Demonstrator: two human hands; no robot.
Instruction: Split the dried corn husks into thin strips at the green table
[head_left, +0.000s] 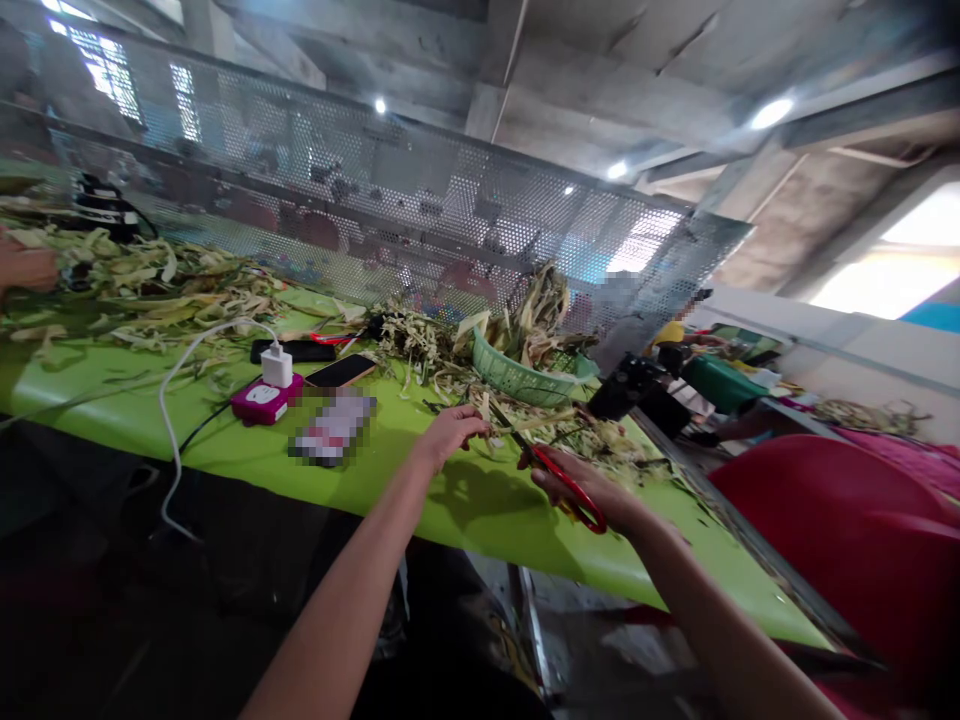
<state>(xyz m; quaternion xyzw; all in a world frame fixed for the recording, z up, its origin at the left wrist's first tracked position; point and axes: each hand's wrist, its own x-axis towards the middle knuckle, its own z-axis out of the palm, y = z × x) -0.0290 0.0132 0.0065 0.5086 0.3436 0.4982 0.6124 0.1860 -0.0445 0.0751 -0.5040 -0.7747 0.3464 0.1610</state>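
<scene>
My left hand (450,432) hovers low over the green table (480,500), fingers pinched on a thin pale husk strip (487,408) at the edge of a husk pile. My right hand (581,488) grips red-handled scissors (559,478); their dark blades point up-left toward the strip near my left fingertips. A heap of dried corn husks (592,430) lies just beyond both hands.
A green plastic basket (517,378) full of husks stands behind the pile. To the left lie two phones (339,372), a pink power strip (264,400) with white charger and cable, and more husks. A perforated metal screen (420,215) backs the table. A red chair (840,540) is at right.
</scene>
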